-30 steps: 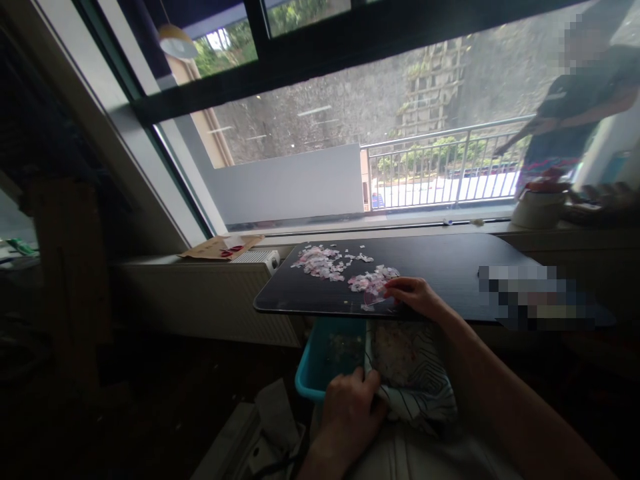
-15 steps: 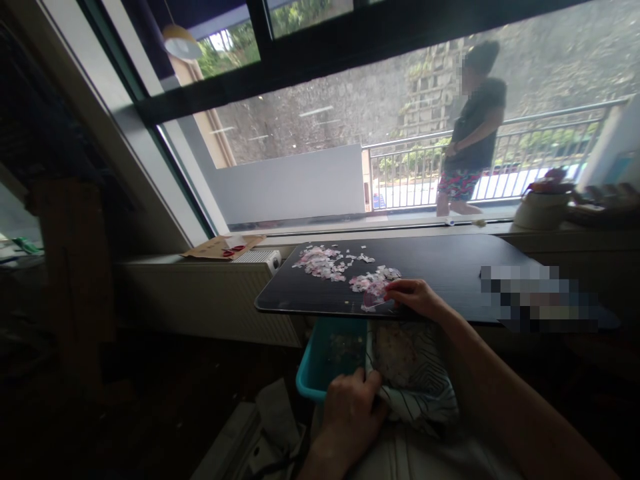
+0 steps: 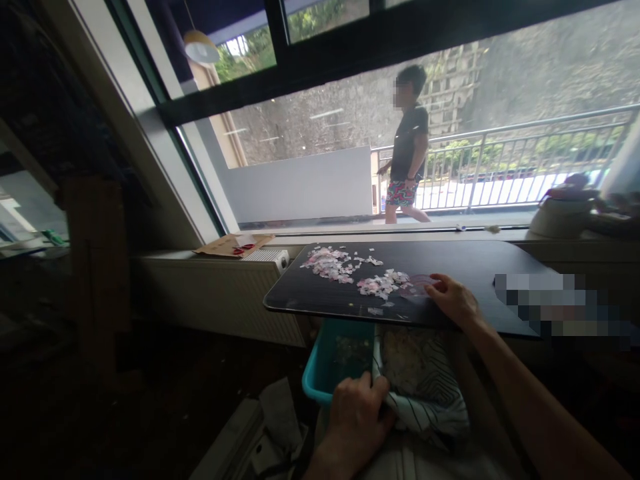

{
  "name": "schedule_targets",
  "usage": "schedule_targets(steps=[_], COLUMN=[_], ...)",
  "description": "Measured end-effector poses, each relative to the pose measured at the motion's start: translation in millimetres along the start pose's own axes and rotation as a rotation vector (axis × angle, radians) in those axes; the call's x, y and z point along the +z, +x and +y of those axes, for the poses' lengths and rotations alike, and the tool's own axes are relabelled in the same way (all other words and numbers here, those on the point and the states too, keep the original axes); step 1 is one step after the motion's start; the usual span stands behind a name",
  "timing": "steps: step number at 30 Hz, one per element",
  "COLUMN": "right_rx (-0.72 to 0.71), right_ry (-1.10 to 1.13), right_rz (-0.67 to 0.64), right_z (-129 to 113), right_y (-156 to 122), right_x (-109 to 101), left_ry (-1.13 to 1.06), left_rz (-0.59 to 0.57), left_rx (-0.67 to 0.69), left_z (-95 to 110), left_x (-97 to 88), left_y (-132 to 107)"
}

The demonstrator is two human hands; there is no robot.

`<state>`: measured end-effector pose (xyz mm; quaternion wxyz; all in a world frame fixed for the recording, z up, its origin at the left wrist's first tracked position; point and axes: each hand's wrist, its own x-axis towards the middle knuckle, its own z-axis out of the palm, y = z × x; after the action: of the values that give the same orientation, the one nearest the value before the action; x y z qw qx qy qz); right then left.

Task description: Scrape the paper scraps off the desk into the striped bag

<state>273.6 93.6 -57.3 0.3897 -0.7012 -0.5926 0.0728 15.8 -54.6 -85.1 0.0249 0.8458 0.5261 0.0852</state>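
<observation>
On the dark tabletop, my right hand pinches a thin, see-through pinkish piece with a curved edge; its exact kind is unclear. Just left of it lies a pile of small white and pink paper-like scraps. Farther back is a second pile of such scraps, with several loose bits around it. My left hand is closed on the edge of a striped cloth, which sags open below the table and has pale scraps in it. Beside the cloth is a teal basin with small bits inside.
A radiator stands left of the table, with brown paper and red-handled scissors on top. A blurred object lies at the table's right. Behind the window a person walks past a railing.
My right hand has moved right with the see-through piece, away from the near pile. My left hand stays on the cloth. Outside, the person has walked left.
</observation>
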Motion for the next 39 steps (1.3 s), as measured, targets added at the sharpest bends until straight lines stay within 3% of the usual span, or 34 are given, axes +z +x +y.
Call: schedule_targets(steps=[4,8,11,14,20,26,32,36,39], right_rx=[-0.195,-0.577,-0.593,-0.539,-0.53,-0.49,-0.416,-0.353,-0.299], right_ry=[-0.231,-0.069,-0.202,-0.35,-0.318,-0.212,-0.049,0.145,0.268], right_rz=[0.003,-0.4,-0.494,-0.538,-0.572,-0.444,-0.356,-0.392,-0.411], right_z=[-25.6,-77.4,-106.3,-116.4,-112.9,-107.6,-87.8,-68.3,-55.3], right_y=[-9.1,-19.9,-21.8,-19.3,-17.6,-19.1,0.2,15.2,20.5], right_x=[-6.8,3.2,12.9,20.4,31.1,42.1,35.9,34.4,36.6], left_ry=[-0.01,-0.01,-0.004,-0.004,-0.009,-0.003,0.022,0.041,0.052], left_rz=[-0.018,-0.03,-0.033,-0.044,-0.05,-0.133,-0.249,-0.254,-0.188], left_rx=[0.008,0.003,-0.012,-0.014,-0.008,-0.024,-0.027,-0.031,-0.039], left_z=[1.0,1.1,0.3,-0.3,-0.4,-1.7,-3.8,-5.2,-7.0], left_x=[-2.4,0.0,3.2,4.1,3.1,4.4,1.5,7.2,14.7], left_y=[-0.2,-1.2,-2.0,-1.9,-2.5,0.9,11.6,14.1,13.3])
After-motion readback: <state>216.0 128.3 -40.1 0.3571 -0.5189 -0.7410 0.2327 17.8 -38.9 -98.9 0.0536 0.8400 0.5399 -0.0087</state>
